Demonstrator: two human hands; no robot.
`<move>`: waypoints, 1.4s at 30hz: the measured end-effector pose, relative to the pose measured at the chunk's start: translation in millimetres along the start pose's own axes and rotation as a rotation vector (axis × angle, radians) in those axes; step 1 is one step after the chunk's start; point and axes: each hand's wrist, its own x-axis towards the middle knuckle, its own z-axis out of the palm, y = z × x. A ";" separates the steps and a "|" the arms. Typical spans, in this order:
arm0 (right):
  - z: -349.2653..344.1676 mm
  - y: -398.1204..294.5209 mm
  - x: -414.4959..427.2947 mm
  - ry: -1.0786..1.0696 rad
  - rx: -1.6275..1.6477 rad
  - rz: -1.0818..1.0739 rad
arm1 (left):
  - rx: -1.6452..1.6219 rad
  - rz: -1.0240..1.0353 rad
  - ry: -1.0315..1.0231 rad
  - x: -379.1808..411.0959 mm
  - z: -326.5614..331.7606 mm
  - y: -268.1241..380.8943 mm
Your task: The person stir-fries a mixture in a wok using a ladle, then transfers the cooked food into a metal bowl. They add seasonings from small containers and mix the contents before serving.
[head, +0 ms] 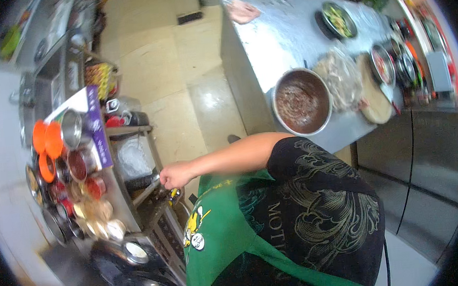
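My right hand (177, 176) reaches across my green apron (220, 232) towards the seasoning counter, its fingers curled. It is beside the metal edge of the counter's lower shelf (146, 190), and a clear plastic bag of white material (134, 156) lies on that shelf. The frame does not settle whether the fingers grip anything. Just below the hand is a small yellow and black object (174, 195), partly hidden. My left hand is out of view. On the counter top stand a steel pot of dark red sauce (78, 165), an empty-looking steel pot (72, 129) and orange bowls (53, 140).
Behind my arm, a steel worktable (262, 55) holds a large steel pot (302, 101) with brownish residue, a filled plastic bag (339, 78), a round cutting board (376, 109) and a bowl of green vegetables (338, 19). Woks (113, 261) sit on the stove at lower left.
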 end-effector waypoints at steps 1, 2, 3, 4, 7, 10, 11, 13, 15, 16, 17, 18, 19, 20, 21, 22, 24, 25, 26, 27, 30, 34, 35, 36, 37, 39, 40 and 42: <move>76.4 -20.5 -3.4 0.138 0.036 -0.007 | 0.167 0.000 -0.007 3.2 -37.5 27.4; 81.2 -29.1 -14.2 0.149 0.254 0.089 | 0.296 0.018 -0.075 15.7 -28.4 40.3; 70.0 -34.8 -35.8 0.167 0.457 0.187 | 0.428 0.047 -0.155 31.3 -8.2 47.0; 65.8 -36.5 -57.3 0.186 0.668 0.276 | 0.575 0.090 -0.236 41.8 7.9 55.6; 86.2 7.0 -108.4 0.393 1.010 0.282 | 1.021 0.436 -0.575 63.9 128.3 62.8; 36.8 75.3 -191.5 0.644 1.204 0.523 | 0.695 0.208 -0.784 13.9 353.7 24.3; 39.4 70.7 -219.0 0.754 1.467 0.495 | 0.798 0.268 -0.914 -26.0 412.5 27.4; 83.1 71.4 -250.1 0.946 1.691 0.433 | 0.895 0.268 -1.172 -31.3 491.0 9.2; 117.4 43.0 -264.9 1.238 1.857 0.300 | 0.995 0.199 -1.415 -89.6 544.2 -1.9; 118.2 46.6 -269.6 1.331 1.866 0.239 | 1.043 0.229 -1.415 -114.2 575.3 -14.6; 118.4 54.0 -273.9 1.410 1.873 0.178 | 1.089 0.264 -1.404 -136.8 597.0 -25.3; 115.5 58.6 -278.2 1.483 1.876 0.121 | 1.149 0.229 -1.471 -150.8 610.4 -34.4; 109.5 55.8 -279.4 1.549 1.810 0.120 | 1.224 0.191 -1.538 -163.1 620.7 -42.9; 100.4 51.4 -279.9 1.606 1.740 0.125 | 1.293 0.151 -1.598 -172.7 624.3 -48.6; 92.0 49.1 -279.8 1.649 1.670 0.134 | 1.401 0.109 -1.610 -181.3 616.5 -49.7; 86.7 57.1 -278.1 1.681 1.668 0.289 | 1.515 0.068 -1.620 -189.4 604.8 -50.0; 73.3 64.3 -276.5 1.704 1.389 0.358 | 1.504 0.103 -1.719 -173.1 586.4 -44.6; 73.1 61.6 -272.5 1.685 1.269 0.412 | 1.394 0.159 -1.791 -162.6 568.4 -36.5; 61.2 64.1 -270.9 1.610 1.104 0.439 | 1.376 -0.025 -1.658 -151.4 566.3 -19.0; 42.3 64.0 -267.2 1.504 0.952 0.451 | 1.198 -0.137 -1.565 -134.8 554.0 -0.1; -46.5 21.4 -250.3 1.311 0.768 0.415 | 1.050 -0.179 -1.481 -94.0 533.7 66.3; -150.8 -10.0 -156.0 1.035 0.498 0.338 | 0.464 -0.042 -1.378 -57.9 498.2 138.4; -166.0 -38.0 -121.4 0.995 0.479 0.239 | 0.335 -0.009 -1.313 -40.6 487.4 156.4; -154.3 -59.3 -78.3 0.932 0.489 0.175 | 0.258 0.009 -1.273 -32.6 457.8 193.4; -173.8 -68.2 -44.1 0.809 0.452 0.083 | 0.126 0.016 -1.208 -12.3 447.3 198.0; -169.2 -84.7 29.0 0.779 0.531 -0.065 | -0.106 0.050 -1.057 46.4 407.0 220.1; -165.7 -99.4 55.3 0.741 0.538 -0.064 | -0.173 0.070 -0.997 49.0 383.9 240.5; -157.4 -90.7 106.8 0.743 0.601 -0.056 | -0.325 0.083 -0.899 52.8 344.9 259.5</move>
